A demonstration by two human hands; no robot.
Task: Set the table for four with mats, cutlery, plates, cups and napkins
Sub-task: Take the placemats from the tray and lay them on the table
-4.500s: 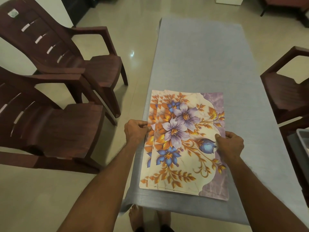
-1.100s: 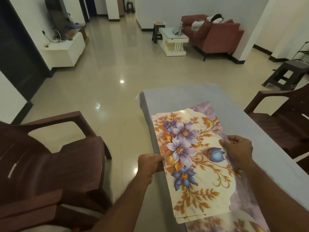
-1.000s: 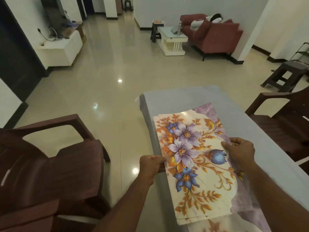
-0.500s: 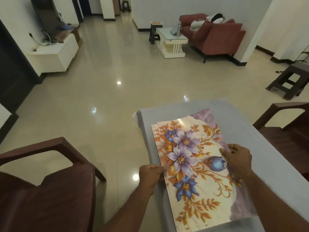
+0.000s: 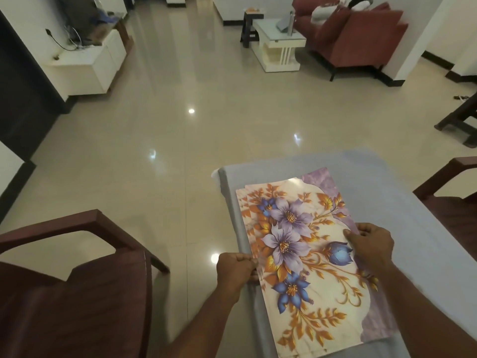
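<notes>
A stack of floral place mats (image 5: 307,259), cream with purple and blue flowers and orange leaves, lies over the far end of the grey-clothed table (image 5: 402,200). Slightly offset edges of lower mats show along its left side. My left hand (image 5: 236,271) pinches the stack's left edge at the table's left side. My right hand (image 5: 369,242) grips the right edge, thumb on top. Whether the stack rests flat or is slightly lifted cannot be told.
A dark brown plastic chair (image 5: 77,285) stands close at the left, another (image 5: 454,202) at the table's right side. Beyond the table's end lies glossy tiled floor (image 5: 206,120), then a white TV cabinet (image 5: 87,65), a white coffee table (image 5: 278,45), a red sofa (image 5: 356,34).
I have walked along the table's left side with the mat stack held in both hands; it now sits near the table's far end, and the left chair lies further behind.
</notes>
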